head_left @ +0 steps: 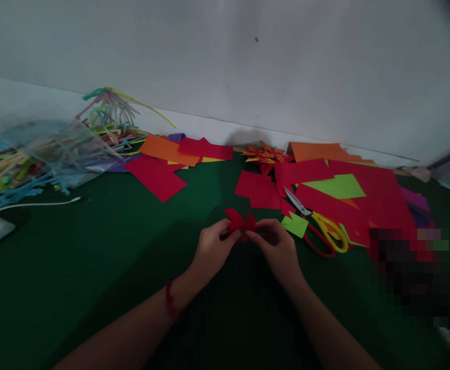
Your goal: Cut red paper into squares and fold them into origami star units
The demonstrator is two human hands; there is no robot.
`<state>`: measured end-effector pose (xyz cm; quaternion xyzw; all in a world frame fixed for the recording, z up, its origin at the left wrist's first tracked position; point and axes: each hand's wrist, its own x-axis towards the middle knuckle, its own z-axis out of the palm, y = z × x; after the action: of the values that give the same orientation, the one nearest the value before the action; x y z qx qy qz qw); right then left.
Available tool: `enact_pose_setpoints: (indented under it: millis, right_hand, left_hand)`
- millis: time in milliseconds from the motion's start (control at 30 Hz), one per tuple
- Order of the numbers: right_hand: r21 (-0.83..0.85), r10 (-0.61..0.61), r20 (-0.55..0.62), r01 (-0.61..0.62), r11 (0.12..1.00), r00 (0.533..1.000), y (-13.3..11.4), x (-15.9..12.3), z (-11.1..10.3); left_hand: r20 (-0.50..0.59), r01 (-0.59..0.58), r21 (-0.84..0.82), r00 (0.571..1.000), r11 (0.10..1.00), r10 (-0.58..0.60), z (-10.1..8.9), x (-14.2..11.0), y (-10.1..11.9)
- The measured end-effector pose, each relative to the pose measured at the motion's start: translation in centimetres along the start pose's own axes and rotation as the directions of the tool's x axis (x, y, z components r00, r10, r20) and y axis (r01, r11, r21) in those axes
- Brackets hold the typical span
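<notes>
Between my two hands is a small folded piece of red paper [237, 221], its pointed ends sticking up. My left hand [213, 245] pinches its left side between thumb and fingers. On the other side, the thumb and fingers of my right hand [279, 246] grip the same paper. Right of that hand lie a notched scrap of lime green paper [295, 225] and scissors [329, 230] with yellow and red handles, blades pointing up and left. Just beyond my hands rest red paper pieces [258, 190].
A pile of orange and red folded paper [265, 153] sits near the wall. Large red sheets [381, 192] and orange paper [317, 152] lie right. Colourful pipe cleaners [112, 110] and a clear plastic bag [66, 149] are at left, near a white cable [43, 204]. The tabletop [105, 257] is green.
</notes>
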<state>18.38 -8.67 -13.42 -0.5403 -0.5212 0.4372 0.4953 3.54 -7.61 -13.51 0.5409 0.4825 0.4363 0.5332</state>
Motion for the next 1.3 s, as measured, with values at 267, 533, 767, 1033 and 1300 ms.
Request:
enact_pose_setpoints:
  millis: [267,533,767,1033,1300]
  right_hand:
    - [-0.051,0.015,0.059,-0.012,0.999,0.998,-0.1,0.2,-0.4]
    - [-0.079,0.071,0.013,-0.070,0.994,0.997,0.0,0.4,-0.8]
    - [-0.034,0.124,0.057,-0.122,0.992,0.991,0.1,0.5,-0.8]
    - [-0.162,0.155,0.199,-0.124,0.979,0.968,-0.1,0.5,-1.3]
    - [-0.249,0.160,0.163,-0.117,0.961,0.973,-0.1,0.4,-1.1]
  left_hand:
    - [-0.055,-0.082,0.265,0.993,0.961,0.100,-0.1,-0.1,-0.2]
    - [-0.068,-0.116,0.403,0.985,0.908,0.156,0.1,-0.4,0.3]
    - [-0.035,-0.126,0.374,0.988,0.919,0.149,0.1,-0.4,0.4]
    - [-0.026,-0.048,0.237,0.998,0.970,0.056,0.1,-0.4,0.1]
    - [-0.006,-0.031,0.187,0.999,0.982,0.033,0.2,-0.3,0.3]
